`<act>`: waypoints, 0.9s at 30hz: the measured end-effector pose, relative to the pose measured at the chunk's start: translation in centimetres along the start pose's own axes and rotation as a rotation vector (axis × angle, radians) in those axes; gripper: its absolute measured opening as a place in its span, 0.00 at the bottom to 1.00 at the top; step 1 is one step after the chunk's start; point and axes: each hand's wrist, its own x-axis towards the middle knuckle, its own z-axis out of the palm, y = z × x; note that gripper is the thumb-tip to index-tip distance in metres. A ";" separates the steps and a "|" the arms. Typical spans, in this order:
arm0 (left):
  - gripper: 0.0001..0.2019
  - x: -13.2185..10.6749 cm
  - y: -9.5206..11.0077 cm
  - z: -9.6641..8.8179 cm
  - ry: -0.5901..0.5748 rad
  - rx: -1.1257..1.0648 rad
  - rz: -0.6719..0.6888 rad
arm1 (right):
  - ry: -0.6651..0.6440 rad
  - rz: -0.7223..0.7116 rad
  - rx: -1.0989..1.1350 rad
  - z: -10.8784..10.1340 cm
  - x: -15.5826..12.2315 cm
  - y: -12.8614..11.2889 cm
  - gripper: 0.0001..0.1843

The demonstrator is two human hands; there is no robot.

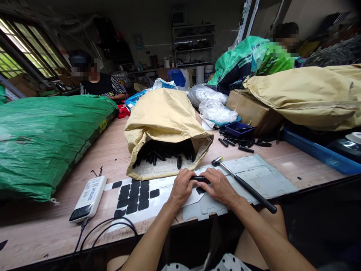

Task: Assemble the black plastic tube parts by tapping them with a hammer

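My left hand (182,186) and my right hand (218,185) meet at the table's near edge, both closed on a small black plastic part (199,179) held between them. Under my hands lies a white backing sheet (158,205) with several black square stickers (134,197) on it. Just behind, an open tan sack (165,124) lies on its side, full of black plastic parts (163,155). A small hammer (242,184) with a black handle rests on a grey plate (259,175) to the right of my right hand.
A white power bank (88,197) with a black cable lies at left. A big green sack (45,139) fills the left side. A blue tray (239,128), loose black parts, a cardboard box (251,109) and tan sacks (313,94) crowd the right. Two other people sit behind.
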 end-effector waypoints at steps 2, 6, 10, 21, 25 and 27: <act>0.05 0.0 0.0 0.0 0.005 -0.001 -0.002 | -0.023 -0.012 -0.004 0.0 0.1 0.2 0.09; 0.04 0.0 0.0 0.1 0.010 0.005 0.004 | -0.042 -0.039 -0.003 0.3 0.5 0.2 0.11; 0.05 -0.1 0.0 0.1 -0.009 0.026 0.018 | -0.006 -0.076 0.007 0.4 0.6 0.1 0.13; 0.08 -0.3 -0.1 -0.1 -0.008 -0.012 0.039 | -0.007 -0.094 0.022 -0.1 0.4 -0.1 0.13; 0.08 -0.2 0.0 0.0 0.024 0.003 0.026 | -0.039 -0.047 0.042 -0.5 0.6 0.2 0.11; 0.08 -0.2 0.0 0.0 0.035 0.003 0.035 | -0.044 -0.050 0.044 -0.6 0.6 0.3 0.12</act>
